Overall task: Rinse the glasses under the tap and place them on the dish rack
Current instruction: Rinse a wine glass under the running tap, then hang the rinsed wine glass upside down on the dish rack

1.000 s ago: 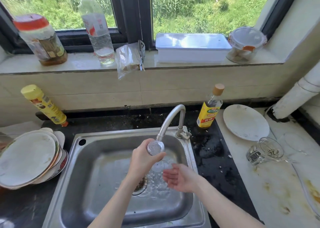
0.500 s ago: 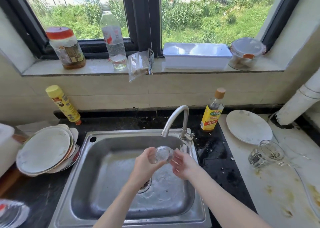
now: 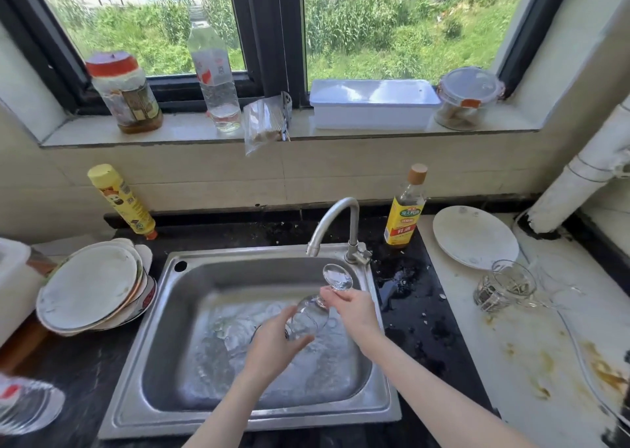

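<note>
Both hands work over the steel sink (image 3: 376, 384). Our left hand (image 3: 272, 345) curls round the bowl of a stemmed glass (image 3: 308, 314), fingers wrapped on its lower end; our right hand (image 3: 354, 309) pinches the stem just under the round foot, which points up toward the tap (image 3: 335, 224). The glass lies tilted, foot high and mouth low, above the wet sink floor and just below and right of the spout.

We cannot tell whether water is running. To rinse well, we judge the mouth should turn up under the spout, then tip out; wet glass is slick, so the stem pinch ought to stay firm and the foot clear of the spout.

Around: a clear plastic bottle (image 3: 27, 408) at the near left edge; a stack of plates (image 3: 92, 285) left of the sink; a glass mug (image 3: 504, 285) on its side on the stained table (image 3: 531, 362) to the right, likely next for rinsing, with a white plate (image 3: 475, 236) behind it. Further back, a yellow bottle (image 3: 119, 200) and a cooking-wine bottle (image 3: 405, 209) stand by the wall. On the windowsill: a red-lidded jar (image 3: 124, 93), water bottle (image 3: 214, 83), plastic bag (image 3: 264, 122), white box (image 3: 373, 103), round container (image 3: 468, 98).

No dish rack is plainly in view; the plate stack crowds the left.
</note>
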Tool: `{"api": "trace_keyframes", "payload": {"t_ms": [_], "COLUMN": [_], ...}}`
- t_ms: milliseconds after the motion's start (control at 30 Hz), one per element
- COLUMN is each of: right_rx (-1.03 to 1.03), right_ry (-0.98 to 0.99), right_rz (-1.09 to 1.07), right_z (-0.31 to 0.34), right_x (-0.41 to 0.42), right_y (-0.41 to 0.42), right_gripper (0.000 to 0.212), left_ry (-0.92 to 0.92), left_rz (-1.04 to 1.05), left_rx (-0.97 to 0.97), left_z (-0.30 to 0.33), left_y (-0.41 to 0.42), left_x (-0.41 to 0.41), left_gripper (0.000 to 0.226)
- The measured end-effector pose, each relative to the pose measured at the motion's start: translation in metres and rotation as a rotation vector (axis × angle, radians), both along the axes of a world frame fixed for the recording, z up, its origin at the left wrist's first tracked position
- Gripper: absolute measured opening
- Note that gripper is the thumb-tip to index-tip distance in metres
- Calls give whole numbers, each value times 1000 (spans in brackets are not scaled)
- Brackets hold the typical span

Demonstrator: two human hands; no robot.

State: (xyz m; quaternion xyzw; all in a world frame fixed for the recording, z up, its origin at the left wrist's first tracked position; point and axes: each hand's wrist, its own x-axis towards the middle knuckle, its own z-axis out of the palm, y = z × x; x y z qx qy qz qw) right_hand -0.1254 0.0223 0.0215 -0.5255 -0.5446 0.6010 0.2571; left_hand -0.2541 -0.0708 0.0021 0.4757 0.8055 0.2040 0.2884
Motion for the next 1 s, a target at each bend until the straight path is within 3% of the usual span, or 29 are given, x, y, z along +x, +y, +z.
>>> {"api": "trace_keyframes", "payload": {"t_ms": [200,333,500,567,700,833,1000], "right_rx": [75,168,243,276,328,351,360], "right_ry": [-78,-185,-247,-284,-353,-446,-438], "right_rz": [-23,-133,-350,-444,-683,-893,-1144], "right_z": [13,15,38,51,80,101,125], "right_x": [20,50,105,134,200,266,336], "right_y": [-18,-50,-105,-132,-201,-290,-412], "right_gripper": [23,32,17,15,14,11,18], "left_ry": [131,277,402,394,364,323,252], "left_rz": [-195,-542,-901,-995,-1193,-1409,-1656], "left_rx": [60,68,181,282,371,496,620], "left_z": [5,6,22,30,59,97,121], "left_y": [-7,-8,-16,-20,-39,-81,-147], "left_x": [5,12,41,62,133,214,316], "left_gripper": [65,61,67,53,72,56,70]}}
